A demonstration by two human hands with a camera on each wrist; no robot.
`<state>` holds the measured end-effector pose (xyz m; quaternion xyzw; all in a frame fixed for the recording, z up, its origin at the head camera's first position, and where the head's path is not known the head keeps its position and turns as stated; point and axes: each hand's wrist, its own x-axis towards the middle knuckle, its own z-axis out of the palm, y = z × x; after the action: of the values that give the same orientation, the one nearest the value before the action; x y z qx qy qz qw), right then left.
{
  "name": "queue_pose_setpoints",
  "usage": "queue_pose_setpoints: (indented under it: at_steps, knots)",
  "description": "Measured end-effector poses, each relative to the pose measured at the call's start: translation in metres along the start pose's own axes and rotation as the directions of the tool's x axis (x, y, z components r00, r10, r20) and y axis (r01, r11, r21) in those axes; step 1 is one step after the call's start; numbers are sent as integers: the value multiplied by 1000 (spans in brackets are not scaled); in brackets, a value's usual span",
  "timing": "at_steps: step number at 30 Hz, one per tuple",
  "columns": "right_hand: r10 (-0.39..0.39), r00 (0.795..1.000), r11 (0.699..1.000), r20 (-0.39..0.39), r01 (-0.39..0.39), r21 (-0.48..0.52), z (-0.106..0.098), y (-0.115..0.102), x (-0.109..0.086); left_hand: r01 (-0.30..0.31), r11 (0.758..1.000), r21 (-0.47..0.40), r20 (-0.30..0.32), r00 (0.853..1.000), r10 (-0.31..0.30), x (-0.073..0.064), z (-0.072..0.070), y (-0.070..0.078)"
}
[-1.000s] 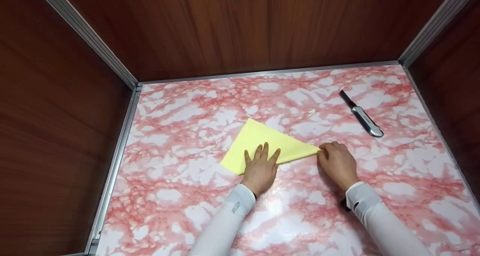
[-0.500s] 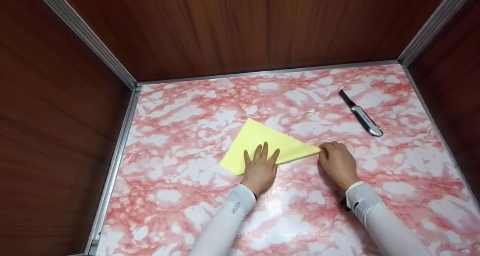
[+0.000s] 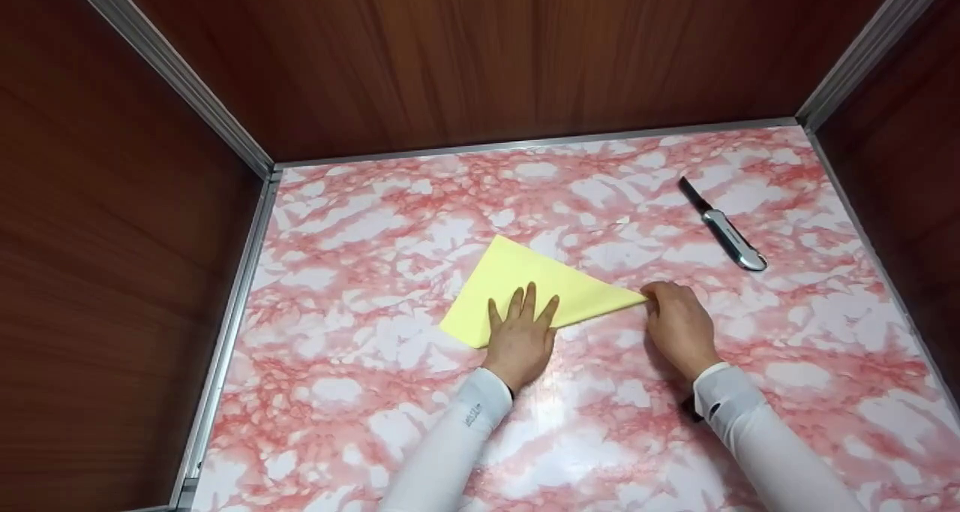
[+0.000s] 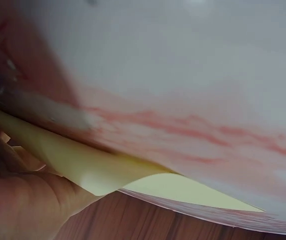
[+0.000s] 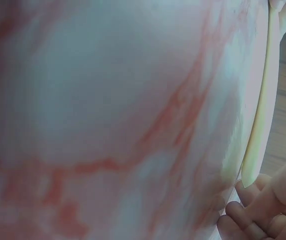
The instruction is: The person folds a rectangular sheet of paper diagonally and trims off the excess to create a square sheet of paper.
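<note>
A folded yellow sheet of paper lies on the table in the head view, its long pointed end reaching right. My left hand rests on its near left part with fingers straight and spread. In the left wrist view the near edge of the paper bows up a little beside the left hand. At the pointed tip, my right hand pinches the paper with curled fingers. The right wrist view has the tip of the paper at the fingers of the right hand.
A utility knife, its dark blade out and pointing away to the left, lies on the table behind the right hand. Brown wood-grain panels with metal edging enclose the table at the back and both sides.
My right hand has slid slightly to the right along the folded edge, out to the paper's tip, which now shows further. The left hand and the knife stay in place.
</note>
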<state>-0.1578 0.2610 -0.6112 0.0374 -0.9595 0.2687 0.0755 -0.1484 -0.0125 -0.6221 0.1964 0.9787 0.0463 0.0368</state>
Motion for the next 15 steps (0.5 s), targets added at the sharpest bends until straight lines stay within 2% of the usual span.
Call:
queue_pose_setpoints:
  at_steps: [15]
  knots:
    - [-43, 999, 999, -2, 43, -21, 1, 1, 0, 3, 1000, 21, 9, 1000, -3, 1, 1, 0]
